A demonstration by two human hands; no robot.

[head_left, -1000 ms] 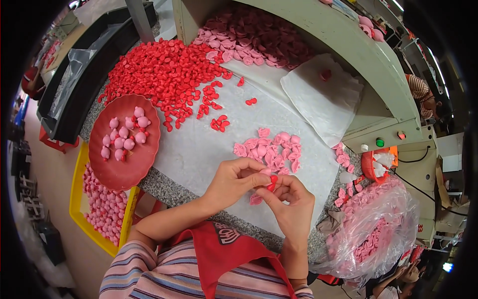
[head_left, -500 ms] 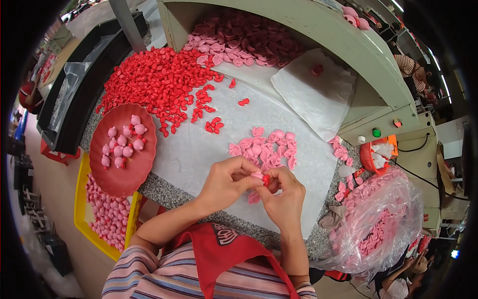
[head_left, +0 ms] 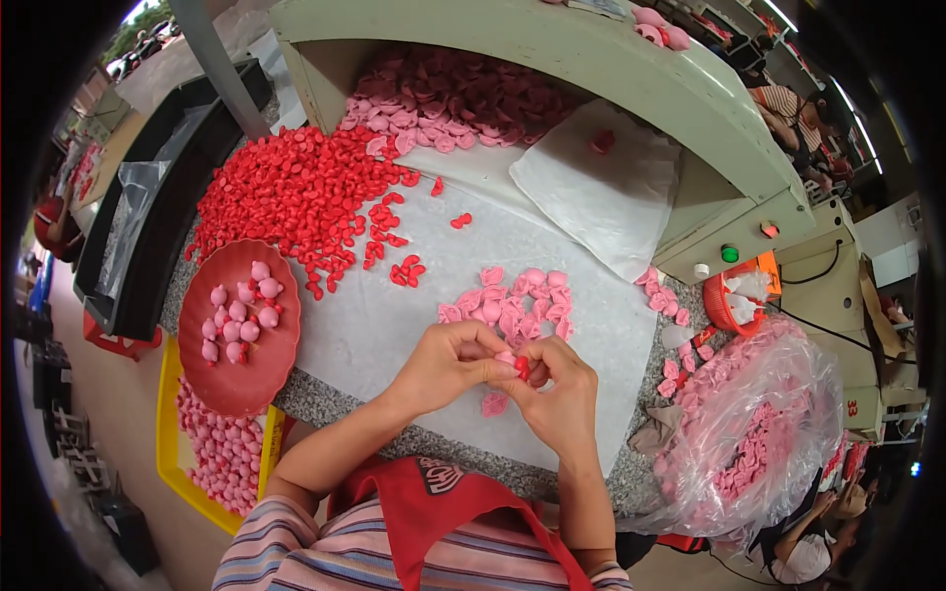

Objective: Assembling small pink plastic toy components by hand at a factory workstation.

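My left hand [head_left: 448, 369] pinches a small pink moulded piece [head_left: 505, 358] between thumb and fingers. Against it, my right hand [head_left: 560, 392] presses a small red piece [head_left: 521, 366]; the two parts touch, and fingertips partly cover them. Just beyond my hands lies a loose group of pink moulded pieces [head_left: 512, 307] on white paper [head_left: 379, 340]. One more pink piece [head_left: 495, 404] rests on the paper beneath my hands. A large heap of red pieces [head_left: 286, 202] spreads at the far left, with a few strays near it.
At left, a scalloped red plate [head_left: 222, 394] holds joined pink-and-red pieces, above a yellow crate [head_left: 169, 458] full of similar ones. A plastic bag [head_left: 803, 424] of pink parts and a red basket [head_left: 717, 307] stand at right. A pale green metal housing [head_left: 680, 94] arches behind.
The whole view has shifted slightly. My hands stay together, with the red piece turned a little against the pink one.
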